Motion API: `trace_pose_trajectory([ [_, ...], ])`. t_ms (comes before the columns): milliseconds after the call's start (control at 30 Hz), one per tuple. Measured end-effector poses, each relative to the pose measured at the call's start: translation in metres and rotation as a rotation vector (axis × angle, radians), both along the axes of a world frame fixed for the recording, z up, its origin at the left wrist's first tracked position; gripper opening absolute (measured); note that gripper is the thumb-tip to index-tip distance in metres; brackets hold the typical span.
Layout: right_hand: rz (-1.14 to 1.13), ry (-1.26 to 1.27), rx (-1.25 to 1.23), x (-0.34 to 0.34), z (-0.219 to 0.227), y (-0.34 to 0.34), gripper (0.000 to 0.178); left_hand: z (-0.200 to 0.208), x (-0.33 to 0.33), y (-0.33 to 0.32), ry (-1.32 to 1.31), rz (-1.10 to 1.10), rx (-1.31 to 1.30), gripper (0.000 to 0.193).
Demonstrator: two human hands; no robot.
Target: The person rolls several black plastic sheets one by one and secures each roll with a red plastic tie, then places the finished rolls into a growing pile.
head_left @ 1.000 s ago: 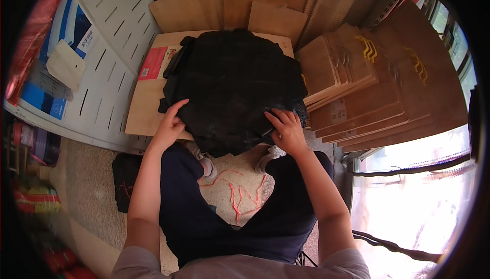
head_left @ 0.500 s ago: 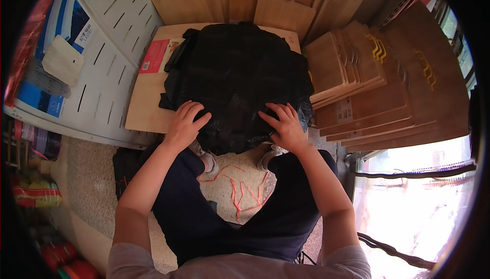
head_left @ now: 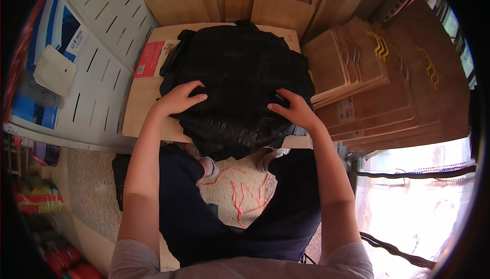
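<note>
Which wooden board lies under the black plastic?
The pale board with the pink label, beneath the black plastic; the other boards stand behind it or to its right.

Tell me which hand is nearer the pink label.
Left. The left hand is lower in view and right of the pink label; the right hand is much farther right, across the black plastic.
</note>
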State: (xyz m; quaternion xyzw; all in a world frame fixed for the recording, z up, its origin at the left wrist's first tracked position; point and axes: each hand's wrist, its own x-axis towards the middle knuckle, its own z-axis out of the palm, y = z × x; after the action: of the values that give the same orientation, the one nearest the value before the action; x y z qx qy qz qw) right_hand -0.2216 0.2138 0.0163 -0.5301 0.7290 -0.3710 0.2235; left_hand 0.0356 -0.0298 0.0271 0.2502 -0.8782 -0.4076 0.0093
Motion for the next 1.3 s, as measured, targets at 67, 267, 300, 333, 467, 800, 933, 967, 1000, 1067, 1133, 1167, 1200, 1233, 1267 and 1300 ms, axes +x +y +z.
trace_pose_trajectory([
  [67,-0.021,-0.067,0.02,-0.004,-0.001,-0.006,0.052,-0.011,-0.007,-0.013,-0.037,0.084,0.07,0.047],
  [267,-0.127,-0.131,0.027,-0.014,-0.019,-0.011,0.046,-0.022,-0.01,-0.014,0.075,0.15,-0.008,0.052],
  [300,-0.124,-0.207,0.044,-0.013,-0.017,-0.013,0.047,-0.025,-0.008,-0.016,0.073,0.151,-0.008,0.052],
  [333,-0.12,-0.284,0.06,-0.013,-0.016,-0.014,0.048,-0.028,-0.007,-0.019,0.048,0.158,0.024,0.051],
  [467,-0.157,0.003,0.13,-0.014,-0.019,-0.011,0.049,-0.02,-0.015,-0.013,-0.163,0.138,-0.076,0.046],
  [800,-0.163,0.004,0.287,-0.009,-0.011,-0.013,0.044,-0.007,-0.032,0.058,0.244,-0.201,-0.44,0.065],
  [933,-0.147,-0.068,0.303,-0.011,-0.012,-0.012,0.043,-0.025,-0.049,0.083,0.182,-0.265,-0.548,0.07],
  [967,-0.151,-0.059,0.305,-0.01,-0.012,-0.01,0.043,-0.028,-0.053,0.085,0.126,-0.242,-0.573,0.071],
  [1000,-0.193,0.052,0.26,-0.006,-0.012,-0.008,0.042,-0.03,-0.055,0.085,0.066,-0.221,-0.599,0.072],
  [1067,-0.238,0.166,0.214,0.004,-0.009,-0.006,0.041,-0.035,-0.057,0.087,0.081,-0.203,-0.615,0.073],
  [1133,-0.292,0.503,-0.172,0.017,0.003,-0.003,0.046,-0.037,-0.059,0.091,0.098,-0.188,-0.625,0.073],
  [1167,-0.172,0.662,-0.19,0.02,-0.007,-0.002,0.052,-0.037,-0.059,0.091,0.128,-0.173,-0.666,0.072],
  [1200,-0.092,0.677,-0.154,0.035,-0.008,-0.004,0.052,-0.037,-0.053,0.09,0.149,-0.151,-0.709,0.071],
  [1233,-0.084,0.642,-0.091,0.041,-0.025,0.001,0.053,-0.038,-0.053,0.089,0.161,-0.156,-0.708,0.071],
  [1267,-0.076,0.606,-0.029,0.042,-0.04,0.005,0.054,-0.04,-0.054,0.089,0.172,-0.163,-0.706,0.071],
  [1300,-0.081,0.614,-0.031,0.038,-0.038,0.004,0.054,-0.042,-0.054,0.089,0.136,-0.161,-0.687,0.072],
])
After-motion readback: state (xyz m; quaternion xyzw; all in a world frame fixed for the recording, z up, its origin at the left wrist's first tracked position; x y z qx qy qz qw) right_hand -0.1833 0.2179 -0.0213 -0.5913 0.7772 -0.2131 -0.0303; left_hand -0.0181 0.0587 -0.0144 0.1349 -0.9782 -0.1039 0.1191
